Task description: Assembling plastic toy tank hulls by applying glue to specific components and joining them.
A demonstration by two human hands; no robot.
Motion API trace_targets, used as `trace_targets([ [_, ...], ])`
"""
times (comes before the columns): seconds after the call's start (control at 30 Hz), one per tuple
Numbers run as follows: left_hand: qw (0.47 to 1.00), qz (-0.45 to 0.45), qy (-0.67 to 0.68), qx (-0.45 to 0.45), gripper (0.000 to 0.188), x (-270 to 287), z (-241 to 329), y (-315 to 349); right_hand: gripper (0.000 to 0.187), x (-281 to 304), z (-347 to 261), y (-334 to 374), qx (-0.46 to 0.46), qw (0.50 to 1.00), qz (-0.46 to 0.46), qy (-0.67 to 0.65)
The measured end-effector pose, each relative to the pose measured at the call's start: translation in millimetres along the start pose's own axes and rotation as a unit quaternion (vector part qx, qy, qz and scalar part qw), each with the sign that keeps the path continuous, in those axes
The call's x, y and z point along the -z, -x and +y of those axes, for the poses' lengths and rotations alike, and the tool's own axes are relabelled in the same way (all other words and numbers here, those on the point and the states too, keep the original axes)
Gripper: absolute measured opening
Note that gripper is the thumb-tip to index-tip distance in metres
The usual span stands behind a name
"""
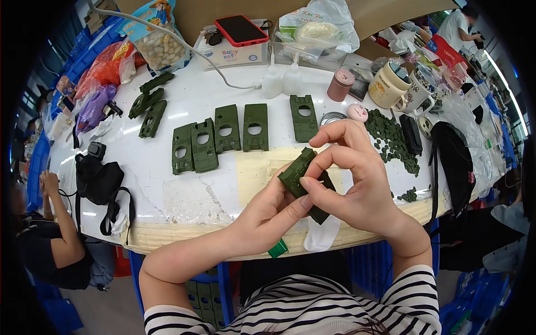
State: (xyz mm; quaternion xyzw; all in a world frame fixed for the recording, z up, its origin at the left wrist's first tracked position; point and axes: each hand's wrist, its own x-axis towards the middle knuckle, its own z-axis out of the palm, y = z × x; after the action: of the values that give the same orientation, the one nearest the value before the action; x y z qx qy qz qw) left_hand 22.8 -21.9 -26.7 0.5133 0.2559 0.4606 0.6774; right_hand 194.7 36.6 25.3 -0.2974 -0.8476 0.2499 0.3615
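- Head view: the left hand [268, 215] cradles a dark green plastic tank hull [304, 181] from below, fingers curled shut around its near end, above the near edge of the white table [184, 184].
- The right hand [349, 178] closes over the hull from the right, thumb and forefinger pinched at its side; whether a small part sits between them cannot be told.
- The step in hand looks like fitting or pressing a piece onto the hull; the next move likely calls for a steady hold from the left hand and fine pressure from the right fingertips.
- A row of green hull plates [223, 137] with round holes lies farther off on the table, left of centre.
- A heap of small green parts [393, 139] lies to the right, within reach.
- A red phone [241, 29] rests on a box at the far side.
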Motion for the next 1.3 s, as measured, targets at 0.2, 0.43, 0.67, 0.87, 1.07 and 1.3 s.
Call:
trace_targets([
  [0.2,1.0,0.0,0.006,0.007,0.042,-1,3,1,0.012,0,-1,0,0.01,1.0,0.008,0.007],
  [0.43,0.989,-0.006,0.088,0.118,0.048,3,13,4,0.015,10,5,-3,0.037,0.995,0.061,-0.076],
  [0.67,0.977,-0.048,0.101,0.179,0.061,2,20,-6,0.014,54,19,15,-0.097,0.974,0.092,-0.181],
  [0.87,0.979,-0.024,0.088,0.182,0.061,-1,22,2,0.011,131,76,71,-0.272,0.952,-0.029,0.135],
  [1.07,0.978,-0.006,0.079,0.191,0.062,-3,21,-3,0.011,155,97,126,-0.403,0.898,-0.108,0.142],
  [1.3,0.979,0.004,0.066,0.191,0.062,-1,20,-3,0.01,150,107,129,-0.416,0.893,-0.146,0.088],
])
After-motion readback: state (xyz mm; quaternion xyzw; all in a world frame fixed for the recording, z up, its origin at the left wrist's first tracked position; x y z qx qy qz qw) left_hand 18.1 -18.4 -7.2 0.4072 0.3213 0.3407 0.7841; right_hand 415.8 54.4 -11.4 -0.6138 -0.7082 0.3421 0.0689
